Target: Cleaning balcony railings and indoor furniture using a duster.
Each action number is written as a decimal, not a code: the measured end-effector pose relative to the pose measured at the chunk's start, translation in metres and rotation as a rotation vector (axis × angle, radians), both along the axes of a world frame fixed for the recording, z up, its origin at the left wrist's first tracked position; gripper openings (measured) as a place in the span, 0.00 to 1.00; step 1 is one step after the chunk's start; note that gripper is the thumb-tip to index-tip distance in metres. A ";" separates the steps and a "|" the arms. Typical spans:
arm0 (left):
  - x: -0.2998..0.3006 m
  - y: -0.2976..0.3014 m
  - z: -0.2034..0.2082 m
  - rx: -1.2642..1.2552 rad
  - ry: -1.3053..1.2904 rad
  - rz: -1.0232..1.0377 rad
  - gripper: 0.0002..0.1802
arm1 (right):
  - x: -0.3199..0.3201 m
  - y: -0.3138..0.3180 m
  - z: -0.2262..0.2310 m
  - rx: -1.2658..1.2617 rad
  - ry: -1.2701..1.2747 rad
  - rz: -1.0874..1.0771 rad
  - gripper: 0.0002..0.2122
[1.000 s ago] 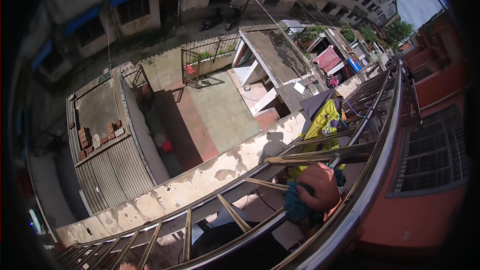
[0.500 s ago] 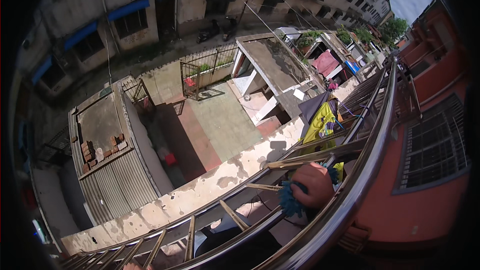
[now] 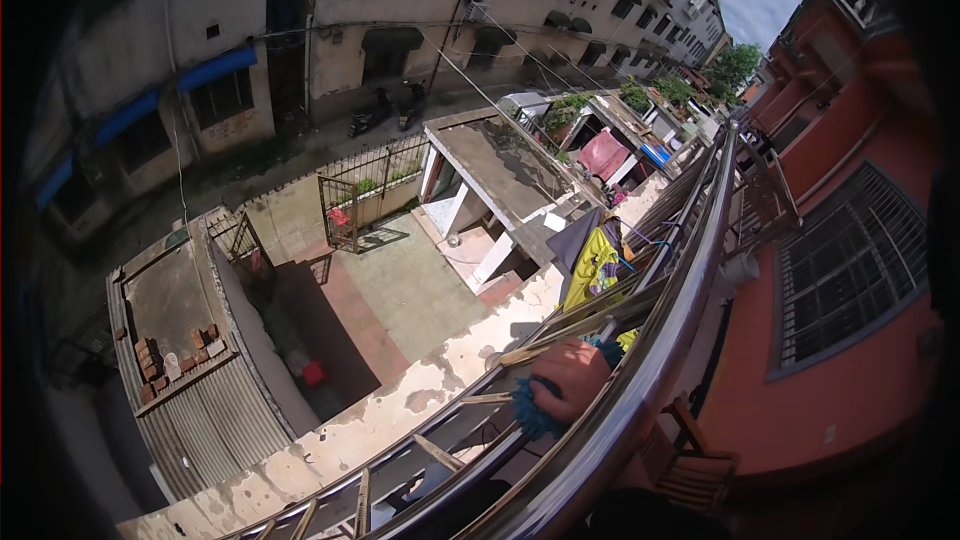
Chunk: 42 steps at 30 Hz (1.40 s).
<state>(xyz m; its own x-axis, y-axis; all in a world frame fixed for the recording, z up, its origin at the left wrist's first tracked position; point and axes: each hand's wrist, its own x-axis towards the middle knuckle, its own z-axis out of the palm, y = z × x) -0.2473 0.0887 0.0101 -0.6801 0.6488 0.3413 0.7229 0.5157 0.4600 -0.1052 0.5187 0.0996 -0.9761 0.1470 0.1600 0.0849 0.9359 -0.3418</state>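
My right hand [image 3: 573,376] is wrapped round a teal shaggy cleaning cloth [image 3: 537,409]. Its strands stick out on both sides of the fingers. Hand and cloth rest against the bars of a metal balcony railing [image 3: 640,380], beside its thick shiny top rail. Just past the hand, a yellow and dark cloth [image 3: 594,265] hangs over the outer side of the railing. My left hand does not show.
Below the railing runs a pale, stained ledge [image 3: 420,392], with a courtyard [image 3: 400,285] and a corrugated roof [image 3: 205,430] farther down. Right of the railing are a wooden chair [image 3: 690,460], a pale bucket [image 3: 740,269] and a barred window [image 3: 850,265] in a red wall.
The view has turned, so the scene sits farther left and the chair shows more. Fingers at the lower left edge have gone out of view. My right hand still grips the cloth at the railing.
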 end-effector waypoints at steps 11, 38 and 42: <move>0.045 -0.055 0.059 -0.063 0.027 0.258 0.16 | -0.002 -0.004 -0.012 0.135 0.098 0.175 0.06; 0.091 -0.112 0.060 0.292 0.144 0.304 0.06 | -0.137 -0.146 -0.085 0.038 0.156 0.669 0.08; 0.102 -0.119 0.054 0.389 0.108 0.222 0.08 | -0.118 -0.168 -0.077 0.060 0.133 0.643 0.07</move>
